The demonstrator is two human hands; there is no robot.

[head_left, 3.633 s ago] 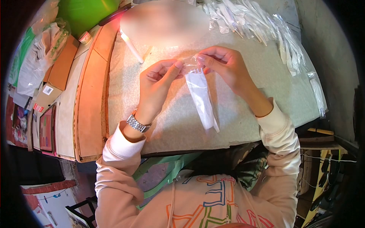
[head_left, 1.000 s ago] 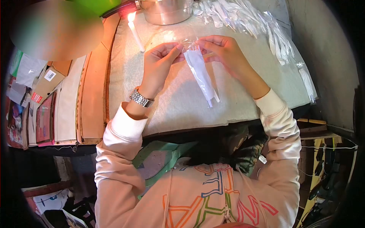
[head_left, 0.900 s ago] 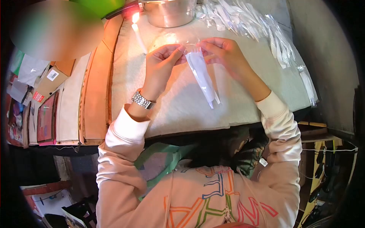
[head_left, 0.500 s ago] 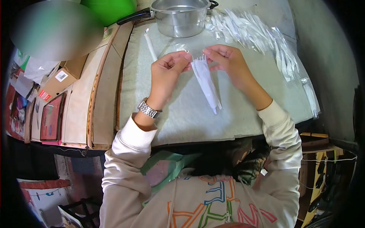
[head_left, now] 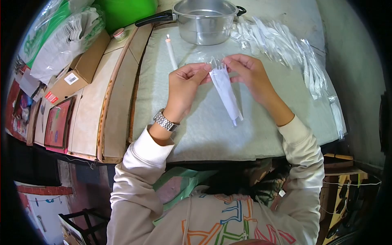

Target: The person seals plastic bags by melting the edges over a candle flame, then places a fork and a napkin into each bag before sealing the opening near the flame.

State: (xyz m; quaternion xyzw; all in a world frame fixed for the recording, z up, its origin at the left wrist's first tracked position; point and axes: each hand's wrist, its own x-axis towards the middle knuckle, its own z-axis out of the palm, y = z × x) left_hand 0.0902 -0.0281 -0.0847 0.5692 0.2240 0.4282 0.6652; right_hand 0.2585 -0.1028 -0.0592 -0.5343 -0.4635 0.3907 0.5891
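Between my two hands hangs a clear plastic packet [head_left: 226, 93] with a white fork and a folded white napkin inside, tines up, its lower end tilted right over the pale padded tabletop [head_left: 200, 139]. My left hand [head_left: 190, 79], with a metal watch on the wrist, pinches the plastic at the top left corner. The top right corner is pinched by my right hand [head_left: 246, 71]. Behind my left hand stands a lit white candle [head_left: 171, 52], with a small flame at its tip.
A metal pot [head_left: 204, 24] with black handles stands at the back. Many wrapped cutlery packets [head_left: 281, 45] lie at the back right. On the left are a cardboard box [head_left: 81, 69], a bag of white plastic cutlery [head_left: 73, 30], a red tray [head_left: 58, 124] and a green object [head_left: 126, 12].
The view has shifted, so the table things appear slightly lower and further right. Both hands still pinch the packet's top. The bag at the upper left now shows clearly.
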